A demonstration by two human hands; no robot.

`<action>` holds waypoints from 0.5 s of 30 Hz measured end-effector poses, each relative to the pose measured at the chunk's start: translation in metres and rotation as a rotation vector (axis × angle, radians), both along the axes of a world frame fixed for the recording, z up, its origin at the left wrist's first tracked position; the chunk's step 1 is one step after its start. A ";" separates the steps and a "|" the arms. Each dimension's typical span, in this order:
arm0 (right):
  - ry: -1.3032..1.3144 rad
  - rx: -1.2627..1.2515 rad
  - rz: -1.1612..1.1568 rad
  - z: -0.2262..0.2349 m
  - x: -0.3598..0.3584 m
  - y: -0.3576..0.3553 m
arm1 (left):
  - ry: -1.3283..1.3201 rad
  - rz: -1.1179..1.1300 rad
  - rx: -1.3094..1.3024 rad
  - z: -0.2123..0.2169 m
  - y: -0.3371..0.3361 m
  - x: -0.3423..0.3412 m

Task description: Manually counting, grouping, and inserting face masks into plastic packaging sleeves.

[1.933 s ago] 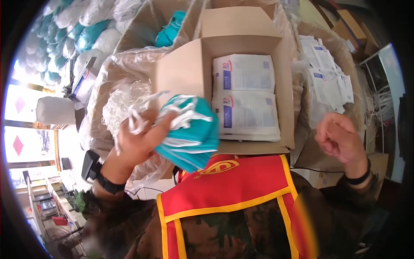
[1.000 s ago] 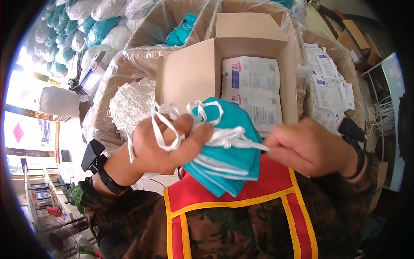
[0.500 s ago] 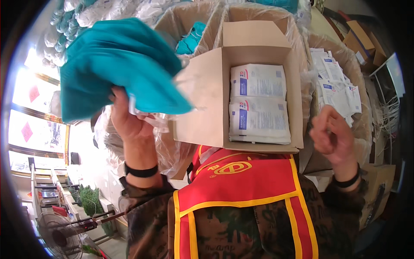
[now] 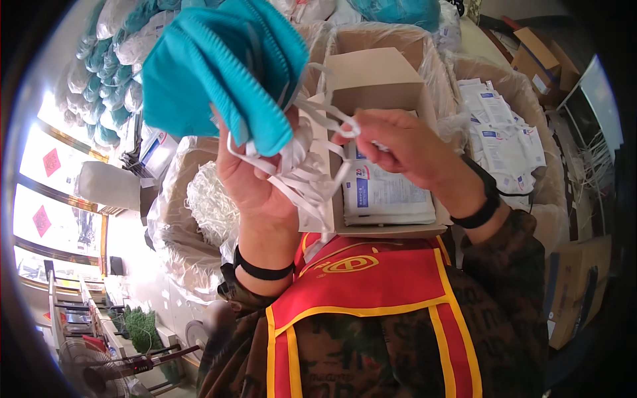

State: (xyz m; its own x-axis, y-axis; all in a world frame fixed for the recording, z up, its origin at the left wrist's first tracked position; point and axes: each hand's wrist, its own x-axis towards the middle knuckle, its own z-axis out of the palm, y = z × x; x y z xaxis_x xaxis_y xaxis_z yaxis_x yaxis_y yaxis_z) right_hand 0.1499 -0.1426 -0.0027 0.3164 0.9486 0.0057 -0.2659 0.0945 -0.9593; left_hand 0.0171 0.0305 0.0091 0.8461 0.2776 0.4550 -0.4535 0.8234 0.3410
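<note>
Raised close to the camera, the left hand (image 4: 255, 182) grips a bunch of teal masks (image 4: 222, 69); the right hand (image 4: 405, 149) pinches their white straps (image 4: 308, 156). Behind, an open cardboard box (image 4: 385, 79) holds flat white packets (image 4: 388, 196); beyond, plastic-lined bins (image 4: 511, 79) hold more.

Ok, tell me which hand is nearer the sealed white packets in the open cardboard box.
Right. The right hand hangs just above the sealed white packets, pinching a white strap. The left hand is off to their left, holding up teal masks.
</note>
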 end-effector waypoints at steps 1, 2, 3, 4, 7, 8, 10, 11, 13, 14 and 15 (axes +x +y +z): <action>-0.003 -0.003 0.012 -0.004 -0.002 0.005 | 0.003 -0.027 -0.019 0.003 -0.006 0.002; -0.007 -0.005 0.025 -0.010 -0.004 0.010 | -0.046 -0.091 0.025 0.002 -0.004 0.007; -0.006 -0.013 0.040 -0.012 -0.009 0.016 | -0.039 -0.098 -0.012 0.003 -0.007 0.008; 0.077 -0.074 -0.007 -0.009 -0.016 0.016 | -0.034 -0.105 -0.048 0.005 -0.010 0.010; 0.152 -0.116 0.154 -0.010 -0.020 0.003 | 0.117 0.028 -0.093 0.013 -0.016 0.008; 0.116 -0.079 0.175 -0.017 -0.020 0.001 | 0.138 0.045 -0.079 0.013 -0.015 0.007; 0.045 0.000 0.207 -0.028 -0.023 -0.001 | 0.131 0.017 -0.053 0.014 -0.016 0.007; -0.007 0.006 0.236 -0.026 -0.024 -0.004 | 0.127 0.003 -0.041 0.014 -0.018 0.008; -0.116 0.020 0.298 -0.009 -0.029 -0.005 | 0.116 -0.008 -0.070 0.013 -0.019 0.011; -0.152 -0.023 0.321 -0.010 -0.029 -0.005 | 0.103 -0.010 -0.051 0.012 -0.016 0.010; -0.189 -0.060 0.339 -0.009 -0.030 -0.006 | 0.089 -0.017 -0.025 0.013 -0.014 0.010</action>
State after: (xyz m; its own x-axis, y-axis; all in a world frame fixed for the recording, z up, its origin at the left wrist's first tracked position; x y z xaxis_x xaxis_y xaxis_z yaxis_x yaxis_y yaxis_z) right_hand 0.1195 -0.1482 -0.0121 -0.0164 0.9996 -0.0246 -0.0909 -0.0260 -0.9955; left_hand 0.0275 0.0161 0.0222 0.8875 0.2735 0.3708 -0.4085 0.8394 0.3586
